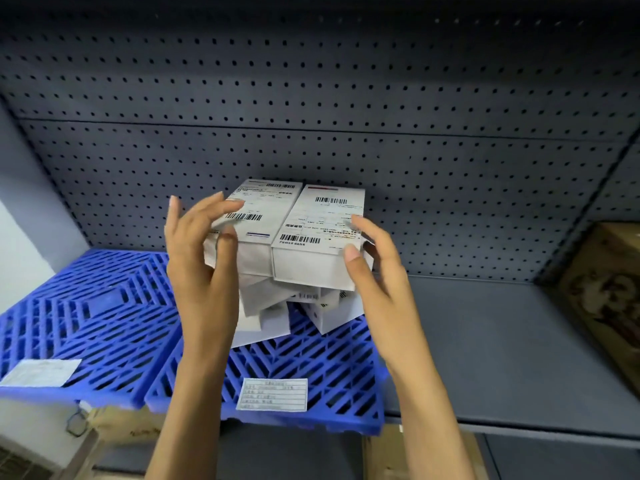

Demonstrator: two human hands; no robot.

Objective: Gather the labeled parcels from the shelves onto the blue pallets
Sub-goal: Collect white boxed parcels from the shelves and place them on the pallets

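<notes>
Standing on the right-hand blue slatted plastic pallet (311, 368) is a loose heap of white cardboard parcels; the two uppermost lie side by side, the left top parcel (258, 223) and the right top parcel (320, 237), each with a white barcode shipping label facing up. Beneath them the lower white boxes (273, 313) sit askew at different angles. The person's left hand (201, 258) is spread open against the near left side of the left top parcel, fingers splayed, thumb touching its front edge. The right hand (375, 268) is open too, fingertips resting at the right corner of the right top parcel, not gripping. A second blue pallet (90, 306) lies just beside on the left, carrying a paper tag (40, 372); another tag (272, 393) sits on the near edge of the right pallet. Both pallets rest on a grey metal shelf (502, 348) with a perforated back panel (346, 98).
</notes>
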